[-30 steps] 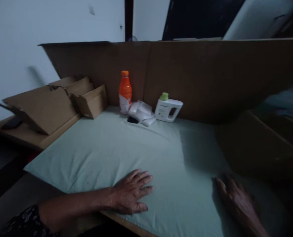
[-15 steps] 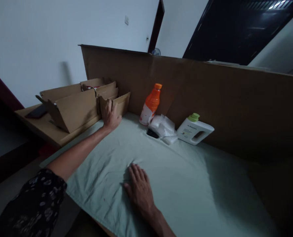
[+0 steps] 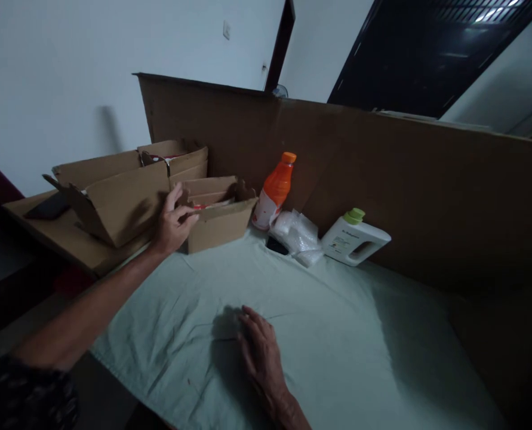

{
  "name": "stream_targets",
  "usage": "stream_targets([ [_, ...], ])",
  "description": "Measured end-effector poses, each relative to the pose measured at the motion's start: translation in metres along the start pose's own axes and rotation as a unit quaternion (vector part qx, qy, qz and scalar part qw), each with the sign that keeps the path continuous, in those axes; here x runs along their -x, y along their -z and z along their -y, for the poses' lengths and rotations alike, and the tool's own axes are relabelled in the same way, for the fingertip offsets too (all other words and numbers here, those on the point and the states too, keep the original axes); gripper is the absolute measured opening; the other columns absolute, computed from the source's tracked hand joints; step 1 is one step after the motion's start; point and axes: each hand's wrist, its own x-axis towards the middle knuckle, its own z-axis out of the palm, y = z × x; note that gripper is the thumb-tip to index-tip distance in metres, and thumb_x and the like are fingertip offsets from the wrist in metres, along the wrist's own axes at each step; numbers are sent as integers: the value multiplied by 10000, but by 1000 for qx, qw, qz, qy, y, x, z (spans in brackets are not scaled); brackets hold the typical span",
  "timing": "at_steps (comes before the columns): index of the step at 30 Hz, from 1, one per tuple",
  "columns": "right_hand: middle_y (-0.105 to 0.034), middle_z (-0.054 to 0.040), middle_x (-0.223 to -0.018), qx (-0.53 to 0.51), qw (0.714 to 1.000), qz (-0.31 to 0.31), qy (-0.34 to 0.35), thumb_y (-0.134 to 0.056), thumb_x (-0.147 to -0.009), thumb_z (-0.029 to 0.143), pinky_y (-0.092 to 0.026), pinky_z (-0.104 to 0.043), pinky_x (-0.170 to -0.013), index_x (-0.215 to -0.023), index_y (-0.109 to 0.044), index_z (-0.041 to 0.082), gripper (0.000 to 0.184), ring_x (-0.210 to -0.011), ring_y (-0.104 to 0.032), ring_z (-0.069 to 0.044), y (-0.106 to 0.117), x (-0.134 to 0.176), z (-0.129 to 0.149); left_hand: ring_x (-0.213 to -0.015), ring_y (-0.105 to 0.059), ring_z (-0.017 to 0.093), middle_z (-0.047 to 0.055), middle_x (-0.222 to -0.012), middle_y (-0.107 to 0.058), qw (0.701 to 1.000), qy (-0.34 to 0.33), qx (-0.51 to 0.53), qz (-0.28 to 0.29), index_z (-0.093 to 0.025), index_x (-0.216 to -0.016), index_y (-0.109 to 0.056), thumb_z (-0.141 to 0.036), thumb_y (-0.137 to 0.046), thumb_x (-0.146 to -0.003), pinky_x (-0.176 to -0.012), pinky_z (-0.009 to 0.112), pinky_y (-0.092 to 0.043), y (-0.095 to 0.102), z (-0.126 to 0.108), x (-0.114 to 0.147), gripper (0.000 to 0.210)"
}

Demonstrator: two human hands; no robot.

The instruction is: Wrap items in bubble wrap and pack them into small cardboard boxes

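Observation:
My left hand (image 3: 173, 222) is at the left end of a small open cardboard box (image 3: 223, 226), its thumb and fingers closed around the near left corner. Something red and white shows inside that box, mostly hidden by the front wall. Over the green cloth (image 3: 328, 316) my right hand (image 3: 261, 352) hovers palm down with nothing in it, fingers loosely bent and apart, casting a shadow to its left. Just beyond the small box leans an orange-capped bottle (image 3: 274, 191) with orange contents.
A longer cardboard box (image 3: 126, 197) stands at left on a cardboard sheet, near a dark flat object (image 3: 48, 206). Behind the bottle runs a tall cardboard panel (image 3: 404, 179). Bubble wrap (image 3: 299, 233), a black item (image 3: 276, 245) and a white jug (image 3: 353, 239) with a green cap lie along it.
The small box has shifted right and towards me, away from the longer box, and now sits beside the bottle. My left hand has moved left to its end. My right hand has lifted off the cloth.

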Motion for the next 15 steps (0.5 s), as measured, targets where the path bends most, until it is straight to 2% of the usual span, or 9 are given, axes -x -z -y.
stream_targets([
  [3, -642, -131, -1344, 12, 996, -78, -28, -497, -976, 256, -553, -468, -922, -1331, -558, 253, 360, -1187, -642, -277, 13, -1, -8, -1438, -447, 326, 76, -1648, -302, 998, -6, 51, 21, -192, -915, -683, -343, -640, -881, -1147, 492, -438, 50, -26, 57, 161],
  [4, -642, -138, -1340, 15, 995, -93, -40, -512, -978, 285, -545, -474, -935, -1345, -544, 244, 371, -1199, -633, -285, 19, 0, -10, -1421, -471, 317, 62, -1665, -271, 997, 13, 73, 25, -224, -1032, -672, -352, -664, -874, -1133, 478, -457, 64, -32, 75, 203],
  [5, -641, -141, -1337, 16, 993, -99, -56, -526, -978, 321, -536, -479, -954, -1364, -530, 235, 395, -1212, -624, -291, 24, 0, -11, -1414, -481, 309, 50, -1678, -244, 994, 35, 104, 20, -274, -1196, -620, -375, -692, -857, -1114, 462, -480, 75, -35, 91, 361],
  [7, -632, -144, -1350, 11, 993, -78, -84, -542, -973, 398, -522, -480, -984, -1403, -507, 221, 466, -1232, -609, -301, 35, 4, -9, -1418, -476, 304, 48, -1683, -239, 985, 84, 149, 28, -359, -1449, -407, -450, -737, -818, -1099, 448, -495, 89, -33, 118, 718],
  [9, -603, -153, -1392, -3, 996, -18, -86, -561, -954, 481, -522, -470, -991, -1453, -477, 206, 575, -1240, -598, -311, 41, 9, -1, -1404, -489, 310, 76, -1632, -362, 973, 139, 162, 83, -340, -1528, -283, -549, -736, -791, -1089, 459, -499, 90, -20, 137, 890],
  [12, -552, -182, -1451, -27, 995, 70, -60, -598, -910, 579, -509, -475, -1020, -1555, -352, 175, 800, -1251, -584, -330, 42, 17, 17, -1288, -593, 333, 123, -1405, -620, 944, 209, 146, 209, -221, -1431, -447, -616, -746, -735, -1061, 497, -518, 78, 2, 154, 854],
  [15, -542, -194, -1457, -30, 995, 68, -70, -587, -921, 577, -503, -478, -1035, -1595, -251, 166, 858, -1264, -580, -332, 44, 20, 30, -1244, -619, 366, 136, -1278, -695, 923, 247, 123, 268, -172, -1286, -586, -552, -789, -684, -1100, 543, -479, 60, 7, 161, 740],
])
